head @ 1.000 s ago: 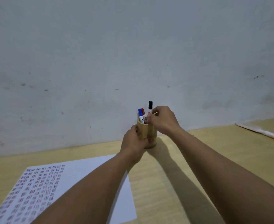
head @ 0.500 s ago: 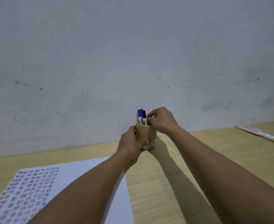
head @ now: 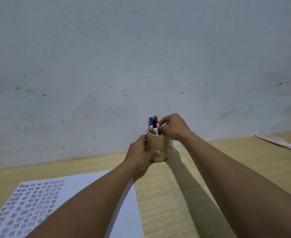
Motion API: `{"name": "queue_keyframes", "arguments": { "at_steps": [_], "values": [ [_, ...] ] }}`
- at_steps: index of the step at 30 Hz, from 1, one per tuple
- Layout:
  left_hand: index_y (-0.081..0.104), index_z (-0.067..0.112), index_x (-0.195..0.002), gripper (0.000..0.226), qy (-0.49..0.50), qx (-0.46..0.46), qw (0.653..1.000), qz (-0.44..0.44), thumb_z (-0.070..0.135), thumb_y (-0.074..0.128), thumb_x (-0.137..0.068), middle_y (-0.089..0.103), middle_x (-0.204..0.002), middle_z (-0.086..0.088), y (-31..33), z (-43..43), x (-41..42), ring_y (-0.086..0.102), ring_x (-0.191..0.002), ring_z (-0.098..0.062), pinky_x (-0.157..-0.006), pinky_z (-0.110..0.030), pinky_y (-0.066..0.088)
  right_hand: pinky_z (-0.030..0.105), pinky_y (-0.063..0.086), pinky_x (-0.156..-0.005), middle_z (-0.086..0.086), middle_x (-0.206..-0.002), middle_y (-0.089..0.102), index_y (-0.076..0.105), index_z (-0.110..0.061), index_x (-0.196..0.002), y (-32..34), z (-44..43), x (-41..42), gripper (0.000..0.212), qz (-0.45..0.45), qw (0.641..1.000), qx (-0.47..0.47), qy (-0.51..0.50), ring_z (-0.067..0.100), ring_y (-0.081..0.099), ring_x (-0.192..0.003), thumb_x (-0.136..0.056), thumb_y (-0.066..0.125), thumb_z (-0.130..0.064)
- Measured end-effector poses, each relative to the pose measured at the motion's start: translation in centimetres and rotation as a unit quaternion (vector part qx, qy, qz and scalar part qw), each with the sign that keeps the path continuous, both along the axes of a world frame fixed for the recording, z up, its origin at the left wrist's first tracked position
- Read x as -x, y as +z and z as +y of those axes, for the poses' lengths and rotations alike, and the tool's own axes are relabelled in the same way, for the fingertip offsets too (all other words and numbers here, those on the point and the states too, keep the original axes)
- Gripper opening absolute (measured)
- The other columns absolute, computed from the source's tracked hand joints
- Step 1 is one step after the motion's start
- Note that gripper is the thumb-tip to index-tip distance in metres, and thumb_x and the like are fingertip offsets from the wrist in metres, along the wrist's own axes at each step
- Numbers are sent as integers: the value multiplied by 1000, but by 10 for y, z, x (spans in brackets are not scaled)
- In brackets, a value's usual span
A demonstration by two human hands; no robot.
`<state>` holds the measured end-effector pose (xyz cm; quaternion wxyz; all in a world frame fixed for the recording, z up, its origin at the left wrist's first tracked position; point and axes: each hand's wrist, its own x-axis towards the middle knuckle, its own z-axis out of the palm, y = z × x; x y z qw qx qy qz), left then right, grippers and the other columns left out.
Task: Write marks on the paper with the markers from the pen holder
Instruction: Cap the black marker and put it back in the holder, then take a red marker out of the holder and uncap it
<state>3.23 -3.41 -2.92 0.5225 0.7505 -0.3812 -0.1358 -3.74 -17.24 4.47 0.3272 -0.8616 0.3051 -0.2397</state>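
Observation:
A round wooden pen holder (head: 158, 145) stands on the table close to the wall. Three markers stick out of it: a blue-capped one (head: 151, 121), a black-capped one (head: 154, 124) and a red-capped one (head: 156, 119). My left hand (head: 141, 155) is wrapped around the holder's left side, thumb across its front. My right hand (head: 173, 127) rests at the holder's rim with its fingertips on the red-capped marker. The white paper (head: 89, 184) lies at the lower left under my left forearm, its left part filled with rows of short red and blue marks.
The wooden table (head: 218, 152) runs to the grey-white wall (head: 141, 57) right behind the holder. A thin pale stick (head: 282, 143) lies on the table at the far right.
The black-capped marker, raised above the holder a second ago in my right hand, has gone down into the holder. My right fingers now touch the red-capped marker. The left hand stays on the holder.

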Motion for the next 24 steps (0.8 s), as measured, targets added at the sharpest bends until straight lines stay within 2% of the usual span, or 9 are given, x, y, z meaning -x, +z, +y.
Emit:
{"name": "queue_keyframes", "arguments": {
  "at_steps": [3,6,9,10,13,15,19,22,24],
  "values": [
    [54,18,-133,62,2,1,1000,0,20,83,-78,63,-125,3,-1,0,3,59,-105,-13,-67,-8,42,29,49,-65,3,-72,65,70,-12,-75,2,0,6,10,-41,998,-40,-10,20,62,-73,-82,73,-7],
    [51,18,-136,63,12,-1,1000,-3,20,81,-81,62,-130,2,1,2,10,58,-102,-11,-70,-10,45,26,46,-62,2,-80,67,71,-10,-82,11,3,17,4,-84,995,-53,-12,17,61,-77,-85,74,-10],
    [48,13,-138,59,16,-4,1000,-5,6,75,-86,59,-126,-2,5,5,19,57,-85,-3,-53,-3,46,27,47,-69,3,-93,70,72,-8,-94,24,12,28,7,-119,992,-45,-9,18,64,-88,-88,73,-12],
    [46,12,-140,61,20,-5,1000,4,4,74,-86,57,-124,-3,11,7,23,57,-86,-3,-54,-3,47,28,48,-71,3,-94,69,71,-8,-97,29,15,32,10,-132,990,-39,-11,19,64,-89,-89,73,-14],
    [33,15,-152,79,72,-33,996,-47,16,76,-86,51,-145,-10,29,22,30,54,-126,-24,-94,-26,48,25,47,-67,-4,-91,66,65,-11,-100,46,30,45,14,-174,985,-15,-17,13,63,-83,-89,70,-17],
    [29,18,-154,78,103,-35,991,-83,15,72,-88,45,-152,-9,43,35,32,45,-137,-27,-106,-35,41,23,46,-63,-7,-88,65,62,-14,-101,57,44,53,13,-191,982,-6,-9,9,63,-78,-91,68,-17],
    [36,20,-151,61,135,31,987,-82,11,59,-96,51,-145,-6,73,70,36,52,-128,-22,-95,-28,45,27,49,-65,-7,-87,65,59,-19,-103,70,79,64,12,-183,983,6,23,14,65,-82,-93,65,-17],
    [49,22,-142,47,143,85,982,-84,11,54,-96,61,-127,0,97,100,39,58,-100,-11,-72,-11,42,36,57,-70,-5,-89,68,62,-21,-102,69,105,69,10,-160,986,15,41,18,68,-81,-93,64,-22],
    [56,24,-135,43,139,102,982,-81,14,57,-93,66,-118,4,110,119,42,61,-92,-8,-71,-14,49,37,57,-70,-2,-91,70,64,-21,-101,67,122,72,9,-143,988,23,55,20,70,-78,-93,65,-24]
  ]
}}
